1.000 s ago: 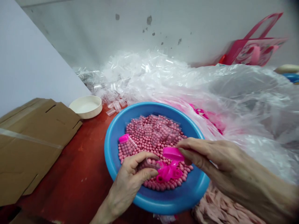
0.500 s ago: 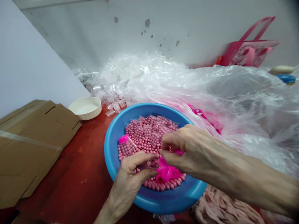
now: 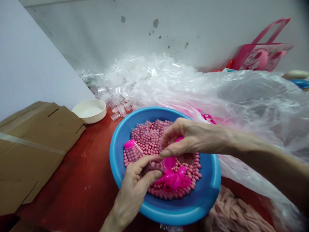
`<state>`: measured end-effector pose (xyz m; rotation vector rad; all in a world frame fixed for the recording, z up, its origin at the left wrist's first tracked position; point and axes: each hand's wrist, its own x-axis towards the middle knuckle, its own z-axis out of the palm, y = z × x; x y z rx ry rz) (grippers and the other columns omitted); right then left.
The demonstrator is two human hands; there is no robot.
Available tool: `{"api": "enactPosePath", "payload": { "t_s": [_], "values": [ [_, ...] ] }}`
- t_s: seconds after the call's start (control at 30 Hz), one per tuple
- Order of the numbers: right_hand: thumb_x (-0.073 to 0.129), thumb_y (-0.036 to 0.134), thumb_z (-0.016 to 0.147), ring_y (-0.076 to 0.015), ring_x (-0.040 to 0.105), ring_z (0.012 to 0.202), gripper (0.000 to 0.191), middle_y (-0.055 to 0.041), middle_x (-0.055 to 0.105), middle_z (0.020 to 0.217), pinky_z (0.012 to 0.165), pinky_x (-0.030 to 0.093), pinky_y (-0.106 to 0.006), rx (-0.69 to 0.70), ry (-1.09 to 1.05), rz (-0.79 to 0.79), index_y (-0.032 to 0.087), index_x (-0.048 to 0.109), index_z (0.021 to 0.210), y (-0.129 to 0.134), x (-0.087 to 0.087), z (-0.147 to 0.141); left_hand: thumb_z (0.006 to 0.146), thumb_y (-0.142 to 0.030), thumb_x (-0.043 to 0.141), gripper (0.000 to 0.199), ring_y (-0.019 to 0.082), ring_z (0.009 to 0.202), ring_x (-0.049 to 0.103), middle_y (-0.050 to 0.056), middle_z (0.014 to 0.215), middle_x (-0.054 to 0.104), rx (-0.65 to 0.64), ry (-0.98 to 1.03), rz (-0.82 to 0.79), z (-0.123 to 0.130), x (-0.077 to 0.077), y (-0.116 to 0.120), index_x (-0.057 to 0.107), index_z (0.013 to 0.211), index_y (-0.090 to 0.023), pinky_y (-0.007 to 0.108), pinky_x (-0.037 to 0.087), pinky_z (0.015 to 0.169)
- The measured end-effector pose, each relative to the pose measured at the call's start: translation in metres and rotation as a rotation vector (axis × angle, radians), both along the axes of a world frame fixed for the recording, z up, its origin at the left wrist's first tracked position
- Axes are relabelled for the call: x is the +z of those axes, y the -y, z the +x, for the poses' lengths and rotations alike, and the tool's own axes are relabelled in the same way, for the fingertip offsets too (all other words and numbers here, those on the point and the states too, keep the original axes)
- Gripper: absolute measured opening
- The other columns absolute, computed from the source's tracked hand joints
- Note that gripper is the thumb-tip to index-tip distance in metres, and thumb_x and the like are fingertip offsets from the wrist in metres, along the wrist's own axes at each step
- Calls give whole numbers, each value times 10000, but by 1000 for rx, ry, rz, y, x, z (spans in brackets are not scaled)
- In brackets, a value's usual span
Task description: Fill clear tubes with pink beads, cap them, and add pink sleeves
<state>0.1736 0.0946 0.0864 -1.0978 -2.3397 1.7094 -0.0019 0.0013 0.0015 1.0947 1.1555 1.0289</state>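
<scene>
- left hand (image 3: 131, 183): thumb and fingers clamped on a small clear bag (image 3: 151, 167); it is held low inside the rim of a blue basin (image 3: 205, 196), where anything dropped would land among the pink beads (image 3: 156, 190);
- right hand (image 3: 193, 138): thumb and forefinger close together just beyond the clear bag; a pink piece (image 3: 178, 139) shows at the fingers, but whether it is gripped cannot be told;
- just below the right hand: pink caps (image 3: 175, 182) lie tangled on the beads;
- just beyond the left hand: a capped bag of beads (image 3: 132, 151) rests on the pile;
- left of the left hand: a red counter (image 3: 79, 161) carries flattened cardboard (image 3: 36, 145) and a white dish (image 3: 89, 111);
- well beyond both hands: a heap of clear bags (image 3: 135, 77); a plastic sheet (image 3: 253, 103) spreads right of the right hand.
</scene>
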Motion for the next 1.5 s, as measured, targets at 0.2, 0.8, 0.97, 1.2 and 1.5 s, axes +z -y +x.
{"api": "enactPosePath", "payload": {
  "t_s": [0.2, 0.8, 0.97, 1.2, 1.5],
  "values": [
    [572, 242, 846, -98, 539, 529, 161, 21, 631, 621, 454, 423, -205, -79, -64, 309, 189, 711, 784, 24, -10, 28, 817, -217, 629, 190, 107, 770, 628, -3, 837, 694, -72, 257, -56, -2, -4, -4, 675, 1001, -221, 186, 484, 728],
    [463, 100, 891, -129, 554, 671, 276, -41, 606, 781, 564, 470, -235, -231, -326, 1004, 238, 648, 1043, 66, -50, 11, 722, -147, 708, 251, 124, 733, 620, -11, 774, 726, -151, 271, -41, 1, 2, -5, 740, 949, -248, 183, 466, 698],
    [449, 148, 916, -127, 546, 662, 254, -39, 609, 778, 561, 463, -233, -269, -323, 1036, 232, 645, 1055, 70, -54, 7, 727, -108, 689, 236, 84, 630, 553, -37, 675, 682, -133, 231, -23, 0, 2, -4, 749, 905, -252, 141, 434, 592],
    [432, 174, 924, -151, 531, 685, 239, -52, 626, 807, 565, 472, -265, -220, -263, 1078, 200, 626, 1061, 71, -59, 4, 756, -151, 668, 144, 80, 587, 462, -41, 640, 580, -91, 117, 7, 0, 5, 0, 742, 863, -214, 152, 395, 545],
    [546, 319, 874, -213, 632, 655, 293, -110, 700, 736, 595, 533, -362, -261, -216, 1346, 47, 651, 846, 68, -65, -10, 811, -301, 626, 206, 131, 746, 530, -8, 790, 595, -104, 195, -56, 1, -1, 3, 642, 996, -213, 195, 445, 654]
  ]
}}
